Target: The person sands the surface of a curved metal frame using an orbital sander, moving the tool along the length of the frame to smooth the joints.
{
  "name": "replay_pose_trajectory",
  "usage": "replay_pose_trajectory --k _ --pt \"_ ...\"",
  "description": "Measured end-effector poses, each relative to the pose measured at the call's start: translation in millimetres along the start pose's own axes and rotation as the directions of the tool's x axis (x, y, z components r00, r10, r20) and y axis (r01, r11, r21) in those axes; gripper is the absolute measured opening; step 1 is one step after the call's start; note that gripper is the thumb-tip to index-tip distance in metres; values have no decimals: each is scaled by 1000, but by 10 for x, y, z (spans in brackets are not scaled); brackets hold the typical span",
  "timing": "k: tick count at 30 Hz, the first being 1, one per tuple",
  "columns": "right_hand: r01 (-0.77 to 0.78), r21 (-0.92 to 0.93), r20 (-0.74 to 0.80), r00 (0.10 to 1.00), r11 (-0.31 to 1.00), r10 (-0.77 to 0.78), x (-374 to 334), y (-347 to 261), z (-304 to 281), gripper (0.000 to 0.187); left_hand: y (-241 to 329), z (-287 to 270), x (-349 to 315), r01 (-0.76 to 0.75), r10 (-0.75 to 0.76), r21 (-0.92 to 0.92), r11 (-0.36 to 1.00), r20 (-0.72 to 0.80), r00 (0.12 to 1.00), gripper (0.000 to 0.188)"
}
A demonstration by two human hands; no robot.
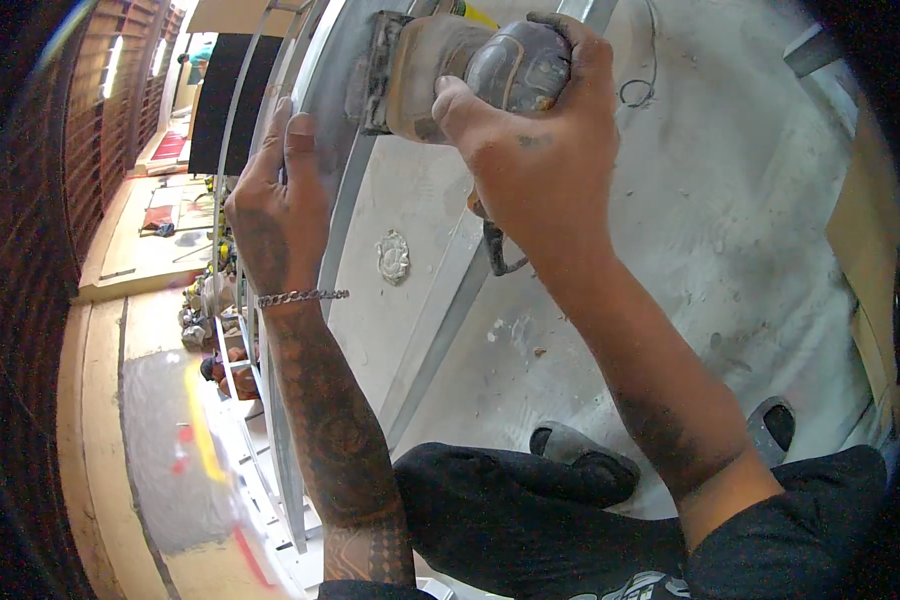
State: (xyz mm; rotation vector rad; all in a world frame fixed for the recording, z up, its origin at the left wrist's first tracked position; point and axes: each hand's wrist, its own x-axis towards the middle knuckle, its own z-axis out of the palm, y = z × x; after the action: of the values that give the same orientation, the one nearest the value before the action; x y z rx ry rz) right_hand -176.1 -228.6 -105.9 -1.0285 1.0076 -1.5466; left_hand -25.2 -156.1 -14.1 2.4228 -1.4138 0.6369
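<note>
A dusty power sander (435, 75) is in my right hand (540, 135), whose fingers and thumb wrap round its dark rounded grip. The sander's flat pad (380, 75) is turned left, against the face of a grey panel (335, 110) that stands tilted at the upper middle. My left hand (282, 195) holds the panel's left edge, with the thumb on the near face and the fingers along the edge. A chain bracelet (305, 297) circles my left wrist. Part of the sander's grip is hidden behind my right hand.
Metal frame bars (440, 310) run slantwise below the panel. A crumpled pale piece (392, 257) lies on the whitish floor cover (690, 260). Another person (235, 372) is beyond the frame at the left. Brown board (860, 240) stands at the right. A thin cable (653, 60) curls upper right.
</note>
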Motion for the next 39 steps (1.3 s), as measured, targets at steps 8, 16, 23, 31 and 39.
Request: replay_pose_trajectory --k 8,16,23,31,39 --pt "113 157 9 993 981 -116 -160 247 112 62 22 11 -17 37 -36 -21 999 24 999 56" --pt "-12 117 44 999 993 6 69 280 59 59 -16 22 12 -46 46 -51 998 -3 999 56" --pt "145 27 17 989 989 -145 -46 349 54 60 29 33 -8 8 -7 -30 1000 17 1000 54" --pt "94 122 51 994 988 -100 46 354 51 64 27 -6 8 -40 40 -11 999 2 999 53" --pt "202 74 44 978 977 -206 -175 223 -10 63 2 19 4 -29 28 -24 999 -8 1000 51"
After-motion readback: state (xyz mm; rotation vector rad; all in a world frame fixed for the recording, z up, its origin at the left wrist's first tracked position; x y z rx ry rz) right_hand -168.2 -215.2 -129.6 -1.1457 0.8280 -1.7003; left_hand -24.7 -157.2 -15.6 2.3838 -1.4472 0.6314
